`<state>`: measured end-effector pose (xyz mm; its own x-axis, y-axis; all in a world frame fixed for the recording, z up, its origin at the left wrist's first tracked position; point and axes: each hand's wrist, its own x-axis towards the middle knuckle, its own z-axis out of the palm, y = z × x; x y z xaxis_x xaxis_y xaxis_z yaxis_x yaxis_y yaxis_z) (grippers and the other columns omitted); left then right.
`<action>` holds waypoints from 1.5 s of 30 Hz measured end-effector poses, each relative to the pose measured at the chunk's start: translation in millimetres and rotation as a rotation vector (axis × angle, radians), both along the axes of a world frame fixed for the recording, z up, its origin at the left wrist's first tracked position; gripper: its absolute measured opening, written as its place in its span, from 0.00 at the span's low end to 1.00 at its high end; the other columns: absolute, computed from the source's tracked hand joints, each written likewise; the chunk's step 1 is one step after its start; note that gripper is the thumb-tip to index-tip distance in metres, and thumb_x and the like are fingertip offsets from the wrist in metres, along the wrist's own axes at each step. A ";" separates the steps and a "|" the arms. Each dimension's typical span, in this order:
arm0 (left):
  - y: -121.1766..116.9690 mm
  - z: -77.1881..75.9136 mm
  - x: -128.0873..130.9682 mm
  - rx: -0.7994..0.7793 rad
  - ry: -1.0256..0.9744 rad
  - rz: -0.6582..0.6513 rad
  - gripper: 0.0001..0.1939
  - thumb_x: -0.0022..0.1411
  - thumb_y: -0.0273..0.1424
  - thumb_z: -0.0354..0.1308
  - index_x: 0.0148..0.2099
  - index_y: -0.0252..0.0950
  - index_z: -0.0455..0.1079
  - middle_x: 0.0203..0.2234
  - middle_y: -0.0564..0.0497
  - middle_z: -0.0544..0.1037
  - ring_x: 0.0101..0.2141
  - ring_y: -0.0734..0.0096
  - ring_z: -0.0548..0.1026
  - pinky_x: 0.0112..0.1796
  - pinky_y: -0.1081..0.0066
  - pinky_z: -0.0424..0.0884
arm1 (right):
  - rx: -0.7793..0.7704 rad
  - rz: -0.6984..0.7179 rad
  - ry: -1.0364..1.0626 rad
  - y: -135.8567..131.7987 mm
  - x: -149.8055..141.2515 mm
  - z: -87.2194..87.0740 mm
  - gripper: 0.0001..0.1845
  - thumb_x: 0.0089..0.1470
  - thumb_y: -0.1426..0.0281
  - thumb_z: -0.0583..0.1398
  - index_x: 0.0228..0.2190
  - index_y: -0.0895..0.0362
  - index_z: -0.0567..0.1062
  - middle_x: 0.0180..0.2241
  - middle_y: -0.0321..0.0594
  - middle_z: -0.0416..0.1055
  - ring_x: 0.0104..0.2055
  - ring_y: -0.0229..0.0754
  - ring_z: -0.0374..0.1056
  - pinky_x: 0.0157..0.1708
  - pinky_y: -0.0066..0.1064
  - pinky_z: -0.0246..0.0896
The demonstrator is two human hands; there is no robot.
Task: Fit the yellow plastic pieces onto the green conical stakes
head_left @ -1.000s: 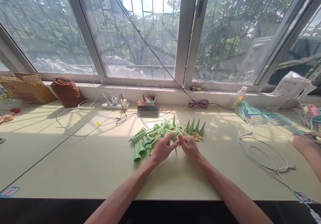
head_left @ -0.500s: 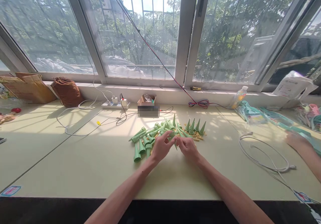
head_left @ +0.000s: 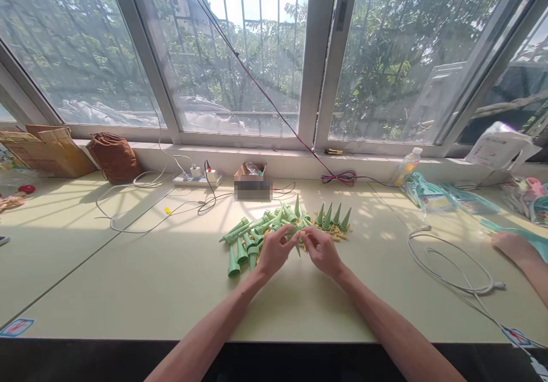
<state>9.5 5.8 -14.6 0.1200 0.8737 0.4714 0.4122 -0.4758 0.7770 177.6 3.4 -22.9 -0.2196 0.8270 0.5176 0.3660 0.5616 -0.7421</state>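
With left hand [head_left: 274, 249] curled and thumb nearly meeting fingers, holds a green cone [head_left: 298, 249], tip down, above the table [head_left: 180, 290]. Has right hand [head_left: 322, 250] just beside, with fingers bent and thumb close to forefinger at the cone's upper end; cannot tell whether touching it or pinching something small there. Has a heap [head_left: 242, 252] of green cones beside and beyond left hand, mostly lying at mixed angles, some with wide ends toward the near edge. Has one upright cone [head_left: 297, 205] straight beyond the hands, and four more cones [head_left: 327, 217] standing tip up in a cluster beyond right hand, with tan bits [head_left: 338, 236] scattered close by. Farther back, near the windows, has a small box [head_left: 240, 175], a power strip [head_left: 182, 181] with plugs in it, and a bundled wire [head_left: 342, 177]. Toward the left end, has a brown bag [head_left: 115, 158] beside a carton [head_left: 51, 151]. Toward the right, has a loosely coiled cable [head_left: 449, 282], a bottle [head_left: 409, 165] and, at the edge of view, a co-worker's hand [head_left: 511, 246] at a teal item [head_left: 528, 236].
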 end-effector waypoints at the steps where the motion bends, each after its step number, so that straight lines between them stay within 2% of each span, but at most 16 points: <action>1: 0.0 0.3 -0.2 0.005 0.003 0.001 0.17 0.64 0.44 0.55 0.41 0.35 0.74 0.12 0.60 0.61 0.13 0.79 0.60 0.17 0.76 0.58 | 0.005 0.004 -0.009 0.1 0.3 -0.1 0.15 0.65 0.59 0.53 0.37 0.56 0.72 0.18 0.31 0.59 0.19 0.36 0.54 0.22 0.28 0.49; 9: -2.7 4.2 -0.6 0.022 0.051 0.004 0.18 0.64 0.44 0.56 0.41 0.35 0.76 0.11 0.60 0.62 0.13 0.79 0.60 0.18 0.76 0.58 | 0.040 -0.013 -0.047 0.9 2.0 1.0 0.17 0.63 0.58 0.54 0.30 0.56 0.74 0.18 0.31 0.56 0.21 0.35 0.50 0.23 0.28 0.48; 16: -4.9 6.3 1.0 0.060 0.077 0.017 0.17 0.66 0.44 0.55 0.38 0.35 0.76 0.11 0.60 0.61 0.13 0.80 0.58 0.18 0.77 0.56 | 0.095 -0.042 -0.064 1.5 0.8 1.2 0.25 0.64 0.56 0.54 0.19 0.57 0.67 0.17 0.31 0.53 0.20 0.34 0.47 0.22 0.28 0.45; 24: -7.6 6.3 3.1 0.069 0.019 0.035 0.19 0.64 0.46 0.56 0.37 0.34 0.76 0.11 0.59 0.64 0.13 0.79 0.60 0.18 0.77 0.57 | 0.091 -0.056 -0.065 -0.4 -0.4 4.2 0.27 0.64 0.56 0.53 0.17 0.56 0.62 0.16 0.31 0.51 0.20 0.33 0.45 0.21 0.29 0.42; 32: -8.7 6.2 3.4 0.048 0.007 0.002 0.18 0.69 0.42 0.51 0.35 0.35 0.73 0.14 0.57 0.69 0.13 0.79 0.63 0.17 0.78 0.59 | 0.042 -0.041 -0.020 -0.7 -1.5 2.8 0.27 0.63 0.57 0.54 0.16 0.56 0.57 0.16 0.30 0.48 0.20 0.33 0.44 0.21 0.29 0.40; 38: -8.4 5.1 3.4 0.066 0.007 -0.001 0.18 0.69 0.41 0.50 0.35 0.35 0.73 0.15 0.56 0.70 0.13 0.80 0.64 0.17 0.78 0.58 | -0.008 -0.023 0.004 -1.3 -2.1 3.0 0.27 0.62 0.57 0.53 0.16 0.55 0.56 0.16 0.30 0.48 0.20 0.33 0.44 0.21 0.29 0.40; 45: -7.5 4.7 3.9 0.073 0.000 -0.008 0.17 0.69 0.41 0.51 0.36 0.35 0.73 0.14 0.57 0.69 0.13 0.79 0.64 0.18 0.77 0.61 | 0.046 -0.033 0.018 0.4 -3.0 1.1 0.27 0.64 0.56 0.53 0.17 0.56 0.58 0.16 0.30 0.50 0.19 0.32 0.46 0.21 0.28 0.42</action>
<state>13.4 -1.8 -9.9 0.1268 0.8359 0.5341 0.4084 -0.5346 0.7398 174.6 3.8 -21.9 -0.1826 0.8089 0.5589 0.3719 0.5830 -0.7223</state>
